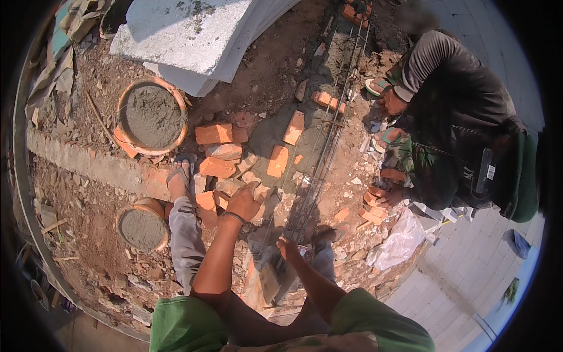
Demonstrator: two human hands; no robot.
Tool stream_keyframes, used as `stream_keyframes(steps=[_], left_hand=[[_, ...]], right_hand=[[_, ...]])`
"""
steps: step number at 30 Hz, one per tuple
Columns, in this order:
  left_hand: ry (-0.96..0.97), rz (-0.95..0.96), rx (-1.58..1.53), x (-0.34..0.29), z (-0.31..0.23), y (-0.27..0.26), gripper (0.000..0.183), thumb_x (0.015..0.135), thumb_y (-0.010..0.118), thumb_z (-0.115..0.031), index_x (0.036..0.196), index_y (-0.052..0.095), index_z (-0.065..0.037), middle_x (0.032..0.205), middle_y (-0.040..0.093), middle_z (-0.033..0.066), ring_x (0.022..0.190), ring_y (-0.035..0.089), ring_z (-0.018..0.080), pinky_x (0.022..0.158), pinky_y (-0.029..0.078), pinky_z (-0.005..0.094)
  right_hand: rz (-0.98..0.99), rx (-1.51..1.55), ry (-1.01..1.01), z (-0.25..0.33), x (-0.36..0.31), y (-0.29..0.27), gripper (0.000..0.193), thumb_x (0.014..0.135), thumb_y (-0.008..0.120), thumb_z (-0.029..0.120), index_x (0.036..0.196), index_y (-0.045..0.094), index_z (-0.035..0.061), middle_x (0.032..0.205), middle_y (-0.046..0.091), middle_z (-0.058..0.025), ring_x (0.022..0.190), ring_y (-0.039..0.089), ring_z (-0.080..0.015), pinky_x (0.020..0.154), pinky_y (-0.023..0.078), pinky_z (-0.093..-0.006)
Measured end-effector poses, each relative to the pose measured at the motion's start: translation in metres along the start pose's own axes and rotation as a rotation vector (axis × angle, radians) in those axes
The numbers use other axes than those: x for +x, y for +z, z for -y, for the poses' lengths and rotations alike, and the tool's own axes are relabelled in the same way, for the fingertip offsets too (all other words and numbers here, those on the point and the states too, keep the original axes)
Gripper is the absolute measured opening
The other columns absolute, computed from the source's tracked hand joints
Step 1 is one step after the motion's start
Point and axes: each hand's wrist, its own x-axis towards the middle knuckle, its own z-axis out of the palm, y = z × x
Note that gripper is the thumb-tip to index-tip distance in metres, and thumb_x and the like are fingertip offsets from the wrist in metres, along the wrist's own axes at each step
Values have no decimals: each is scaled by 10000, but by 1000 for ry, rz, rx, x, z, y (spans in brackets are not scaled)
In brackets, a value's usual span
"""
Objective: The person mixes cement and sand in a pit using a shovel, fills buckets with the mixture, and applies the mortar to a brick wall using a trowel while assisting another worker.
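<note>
My left hand point(243, 203), with a dark band at its wrist, is over the near edge of a heap of orange bricks point(217, 168) and broken pieces. Its fingers point toward the fragments, but whether they grip one is unclear. Lower and to the right, my right hand point(286, 248) is closed beside the long steel reinforcing bars point(329, 154). Whatever it holds is hidden. Ahead of my hands, two bricks, one nearer point(277, 161) and one farther point(294, 128), lie on a bed of grey wet mortar point(267, 136).
Two round tubs of mortar, one larger point(182, 105) and one smaller point(165, 239), stand at the left. White slabs point(187, 38) lie beyond. At right a co-worker point(463, 111) crouches, one hand at broken bricks point(373, 211). A white plastic sack point(399, 240) lies nearby.
</note>
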Motion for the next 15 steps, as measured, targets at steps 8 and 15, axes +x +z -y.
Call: stream_keyframes(steps=[8, 15], left_hand=[[-28, -22, -37, -3, -8, -23, 503, 830, 537, -322, 1197, 479, 18, 1178, 519, 222, 1096, 501, 347, 910, 397, 389], [64, -109, 55, -22, 3, -11, 409, 828, 547, -251, 1165, 510, -23, 1115, 556, 211, 1055, 512, 368, 876, 412, 400]], right_hand=[[417, 991, 321, 143, -49, -95, 279, 888, 517, 187, 1117, 522, 28, 782, 555, -27, 695, 522, -103, 624, 412, -245], [557, 402, -202, 80, -179, -23, 224, 862, 510, 140, 1040, 551, 10, 917, 573, -70, 845, 586, -173, 670, 512, -334]])
